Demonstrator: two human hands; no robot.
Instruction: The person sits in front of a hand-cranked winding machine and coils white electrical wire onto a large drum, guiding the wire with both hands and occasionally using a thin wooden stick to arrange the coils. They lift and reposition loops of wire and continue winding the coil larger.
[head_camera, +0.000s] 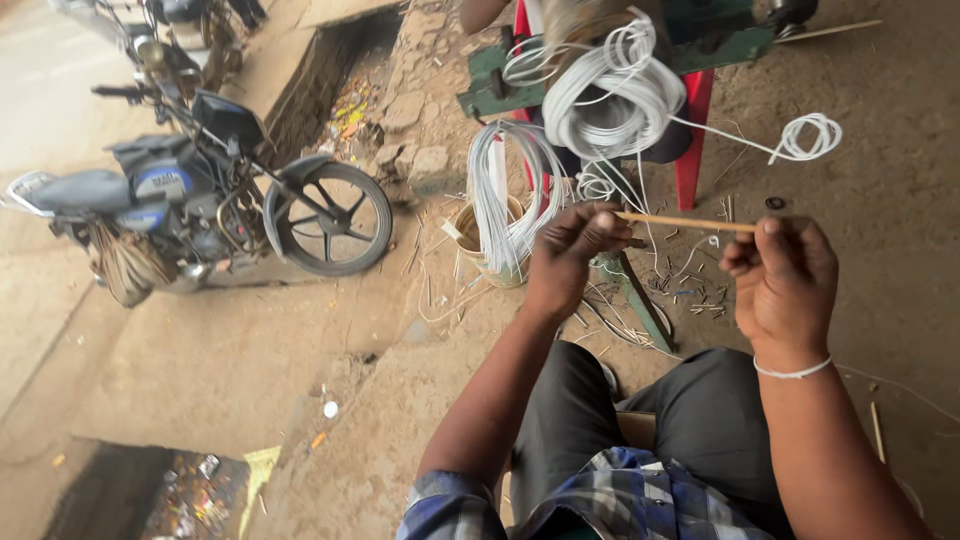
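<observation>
A thin tan cane strip (685, 222) runs level between my two hands. My left hand (568, 258) pinches its left end, fingers closed around it. My right hand (782, 280) grips the right end between thumb and fingers; a white band circles that wrist. Both hands are raised above my knees, which are in dark trousers. Just beyond the hands, coils of white cord (612, 95) hang from a green and red stand (690, 110).
Another bundle of white cord (505, 200) drapes into a small bucket (470, 235). A parked motorcycle (205, 195) stands at left beside a stone-edged drain (330, 80). Cane offcuts (690, 295) litter the dirt ground. A loose white loop (810, 135) lies at right.
</observation>
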